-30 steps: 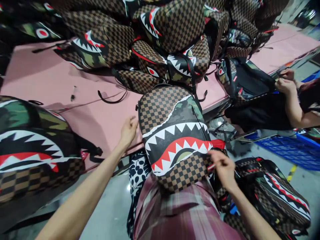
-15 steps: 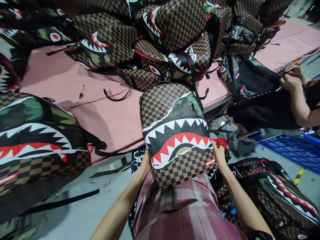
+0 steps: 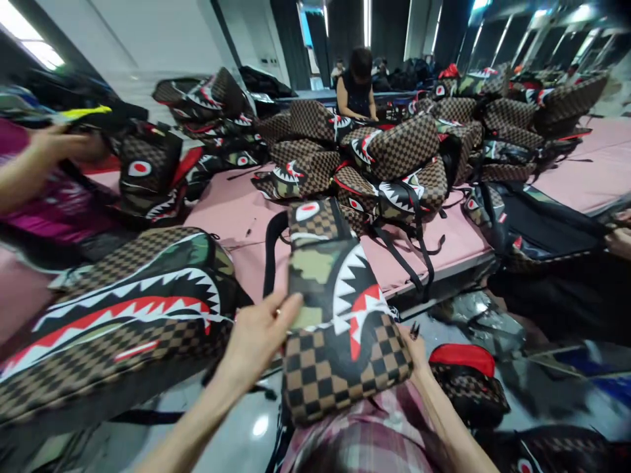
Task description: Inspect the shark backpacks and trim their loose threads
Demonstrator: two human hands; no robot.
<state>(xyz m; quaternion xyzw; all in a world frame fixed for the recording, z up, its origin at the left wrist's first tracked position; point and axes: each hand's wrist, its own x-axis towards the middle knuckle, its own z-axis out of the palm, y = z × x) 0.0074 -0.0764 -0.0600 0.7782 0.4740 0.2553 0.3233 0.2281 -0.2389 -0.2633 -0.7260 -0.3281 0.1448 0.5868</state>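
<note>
A brown-and-black checkered backpack (image 3: 345, 368) with a shark-mouth and camouflage print is held up in front of my lap, its narrow side facing me. My left hand (image 3: 263, 332) grips its left edge, thumb lying on the camouflage panel. On the far right edge, my right hand (image 3: 415, 348) is closed on the bag, its fingers partly hidden behind it. A small dark pointed tool (image 3: 415, 330) juts from the right hand; its kind is too small to make out. Black straps hang behind the bag.
A pink-topped table (image 3: 231, 210) carries a heap of similar backpacks (image 3: 399, 151). Another large backpack (image 3: 148, 315) stands close on my left. A co-worker's arm (image 3: 29, 164) is at far left, and another person (image 3: 359, 85) works behind. A red-topped bag (image 3: 468, 374) lies low right.
The backpack has turned from its front face to its side. My left hand has come round onto its near panel. The view has tilted up, showing more of the room.
</note>
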